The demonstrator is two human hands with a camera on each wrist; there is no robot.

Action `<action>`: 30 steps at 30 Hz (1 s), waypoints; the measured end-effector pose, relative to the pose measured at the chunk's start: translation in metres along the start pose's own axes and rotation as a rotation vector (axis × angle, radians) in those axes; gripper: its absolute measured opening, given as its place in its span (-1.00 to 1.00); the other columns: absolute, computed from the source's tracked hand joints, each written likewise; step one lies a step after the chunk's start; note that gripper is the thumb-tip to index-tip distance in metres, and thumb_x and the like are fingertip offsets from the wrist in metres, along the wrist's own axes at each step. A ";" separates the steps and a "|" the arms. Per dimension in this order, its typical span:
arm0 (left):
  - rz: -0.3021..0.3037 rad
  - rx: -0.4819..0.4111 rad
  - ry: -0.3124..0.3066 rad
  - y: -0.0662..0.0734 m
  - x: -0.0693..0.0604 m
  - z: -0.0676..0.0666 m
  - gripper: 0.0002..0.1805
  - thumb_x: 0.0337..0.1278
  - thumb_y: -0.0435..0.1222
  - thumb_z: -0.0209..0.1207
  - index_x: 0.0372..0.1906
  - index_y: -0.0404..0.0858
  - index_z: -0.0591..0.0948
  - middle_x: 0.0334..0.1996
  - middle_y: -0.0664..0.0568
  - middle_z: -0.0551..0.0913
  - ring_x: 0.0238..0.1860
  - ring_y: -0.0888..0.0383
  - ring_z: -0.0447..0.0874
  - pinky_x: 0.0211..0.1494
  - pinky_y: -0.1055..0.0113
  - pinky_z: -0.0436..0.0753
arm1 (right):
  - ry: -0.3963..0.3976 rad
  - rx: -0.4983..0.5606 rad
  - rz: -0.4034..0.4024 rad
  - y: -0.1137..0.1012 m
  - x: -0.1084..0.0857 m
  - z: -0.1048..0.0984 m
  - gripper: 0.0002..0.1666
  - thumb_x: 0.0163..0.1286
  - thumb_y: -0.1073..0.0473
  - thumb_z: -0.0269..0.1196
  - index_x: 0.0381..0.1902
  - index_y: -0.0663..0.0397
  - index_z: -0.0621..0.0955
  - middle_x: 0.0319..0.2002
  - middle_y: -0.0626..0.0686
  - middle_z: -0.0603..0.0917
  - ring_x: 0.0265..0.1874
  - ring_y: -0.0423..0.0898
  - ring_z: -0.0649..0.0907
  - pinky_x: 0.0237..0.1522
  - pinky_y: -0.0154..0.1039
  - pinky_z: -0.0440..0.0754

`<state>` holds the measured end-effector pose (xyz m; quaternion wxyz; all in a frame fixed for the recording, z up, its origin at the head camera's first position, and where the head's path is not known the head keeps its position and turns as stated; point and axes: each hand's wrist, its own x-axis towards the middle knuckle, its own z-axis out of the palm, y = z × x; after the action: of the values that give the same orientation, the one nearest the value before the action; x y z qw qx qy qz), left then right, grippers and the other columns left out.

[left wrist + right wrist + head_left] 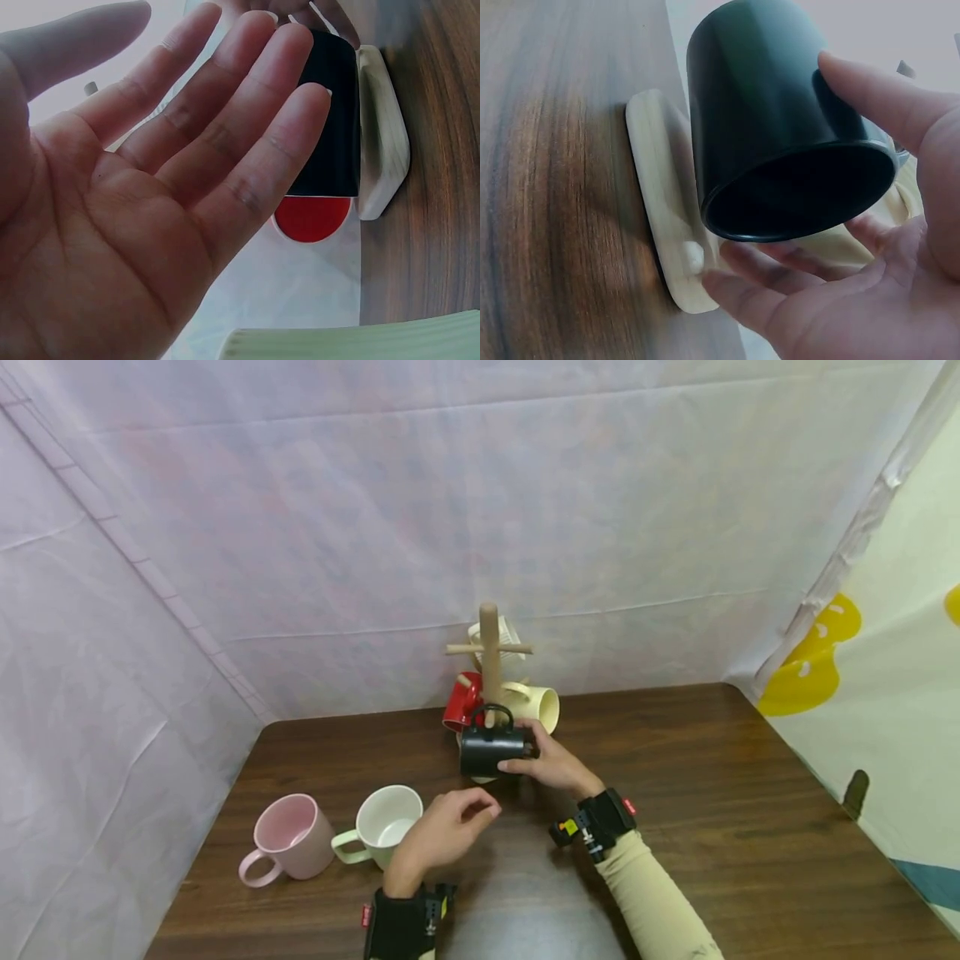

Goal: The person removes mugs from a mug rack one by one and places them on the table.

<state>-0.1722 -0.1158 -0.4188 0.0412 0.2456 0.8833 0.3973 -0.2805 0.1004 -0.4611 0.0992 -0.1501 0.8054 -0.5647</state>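
A black mug [491, 752] lies sideways at the front of the wooden mug rack [489, 639], its handle upward around a peg. My right hand [553, 764] holds it near the rim, with the thumb [885, 94] against its side and the other fingers on the far side, partly hidden. My left hand [448, 827] is held in front of the rack, apart from the mug, with nothing in it; its fingers [247, 127] look fairly straight in the left wrist view. Beside that hand stands a white mug with a pale green handle [386, 822].
A pink mug [294, 839] stands at the left of the brown table [712, 827]. On the rack hang a red mug [459, 706], a cream mug [542, 706] and a white ribbed one [512, 631] at the back. White cloth [337, 527] rises behind the table.
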 end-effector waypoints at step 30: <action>-0.003 -0.001 0.005 0.002 0.000 0.001 -0.84 0.41 -0.22 0.10 -0.16 -0.13 0.68 -0.32 0.15 0.68 -0.28 0.22 0.59 -0.19 0.33 0.54 | -0.006 0.243 0.044 -0.010 -0.012 -0.003 -0.21 0.18 0.18 0.47 0.29 -0.02 0.34 0.06 0.32 0.43 -0.18 0.15 0.70 -0.17 0.22 0.67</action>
<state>-0.1710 -0.1139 -0.4175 0.0397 0.2430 0.8836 0.3982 -0.2687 0.1043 -0.4507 0.1314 -0.1211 0.7339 -0.6553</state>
